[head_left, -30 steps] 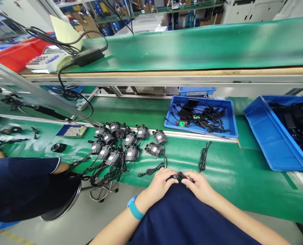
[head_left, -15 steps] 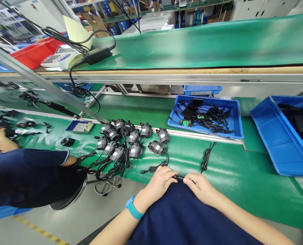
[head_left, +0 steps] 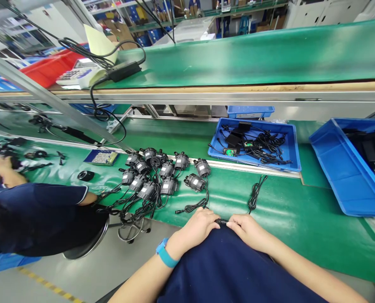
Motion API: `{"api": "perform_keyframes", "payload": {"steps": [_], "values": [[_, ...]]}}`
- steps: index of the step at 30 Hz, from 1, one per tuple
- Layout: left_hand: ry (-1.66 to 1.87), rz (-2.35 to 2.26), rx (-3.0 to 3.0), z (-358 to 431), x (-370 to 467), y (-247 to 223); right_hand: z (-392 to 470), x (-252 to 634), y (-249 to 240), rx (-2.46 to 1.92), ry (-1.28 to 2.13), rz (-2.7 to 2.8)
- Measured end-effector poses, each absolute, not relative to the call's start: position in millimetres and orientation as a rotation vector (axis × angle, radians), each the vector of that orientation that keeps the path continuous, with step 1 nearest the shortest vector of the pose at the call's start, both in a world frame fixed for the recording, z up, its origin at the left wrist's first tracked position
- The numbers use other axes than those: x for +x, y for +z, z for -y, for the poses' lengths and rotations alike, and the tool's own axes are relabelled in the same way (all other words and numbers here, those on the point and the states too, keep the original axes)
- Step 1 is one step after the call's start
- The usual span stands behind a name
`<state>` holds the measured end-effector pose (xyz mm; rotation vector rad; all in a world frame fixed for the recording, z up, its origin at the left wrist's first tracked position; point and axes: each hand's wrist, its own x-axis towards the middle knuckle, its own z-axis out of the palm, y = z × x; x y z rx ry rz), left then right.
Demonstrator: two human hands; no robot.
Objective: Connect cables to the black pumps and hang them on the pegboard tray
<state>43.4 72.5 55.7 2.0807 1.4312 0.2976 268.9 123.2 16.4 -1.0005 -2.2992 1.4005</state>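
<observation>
Between my two hands, close to my body at the bench edge, is a black cable connector (head_left: 222, 221). My left hand (head_left: 200, 224) pinches its left end, and my right hand (head_left: 245, 227) pinches the right end. Past my left hand lies a grey pump-like unit (head_left: 194, 182) with a white label, its black cable (head_left: 196, 206) coiled and running toward that hand. A bundled black cable (head_left: 254, 195) lies beyond my right hand, its near end passing out of sight behind the fingers.
Several similar grey units (head_left: 146, 174) with tangled cables cover the bench to the left. A blue tray (head_left: 296, 147) of adapters and cables stands behind, and a larger blue bin (head_left: 336, 168) at right. A co-worker (head_left: 42, 214) sits at left. A shelf (head_left: 238, 63) spans above.
The two halves of the connector look closer together between my fingers. My hands stay almost in place, and the view has shifted slightly.
</observation>
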Motion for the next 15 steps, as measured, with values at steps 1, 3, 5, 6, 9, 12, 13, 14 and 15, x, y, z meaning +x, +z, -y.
{"api": "perform_keyframes", "payload": {"steps": [1,3,5,6,9,12,13,14,15], "values": [[0.309,-1.407,2.06,-73.2,42.6,57.3,-123.7,269.4,16.0,-0.991,1.387,2.289],[0.327,-1.352,2.027,-74.8,40.9,60.1,-124.4,270.6,13.2,-0.934,1.322,2.285],[0.338,-1.305,2.001,-76.2,39.3,61.2,-124.8,271.7,8.0,-0.857,1.21,2.31],[0.338,-1.288,1.992,-76.8,38.6,60.8,-124.9,272.2,5.0,-0.826,1.138,2.33],[0.338,-1.249,1.976,-78.9,37.3,57.2,-124.9,273.1,-2.2,-0.756,0.901,2.402],[0.335,-1.209,1.931,-82.5,36.4,53.6,-125.3,272.9,-3.2,-0.702,0.72,2.446],[0.327,-1.19,1.899,-84.1,36.1,53.0,-125.5,272.5,-2.1,-0.689,0.676,2.455],[0.317,-1.17,1.861,-85.9,35.7,52.8,-125.7,272.0,-0.7,-0.679,0.641,2.465],[0.309,-1.147,1.821,-87.7,35.2,53.0,-125.9,271.5,0.8,-0.669,0.612,2.477]]}}
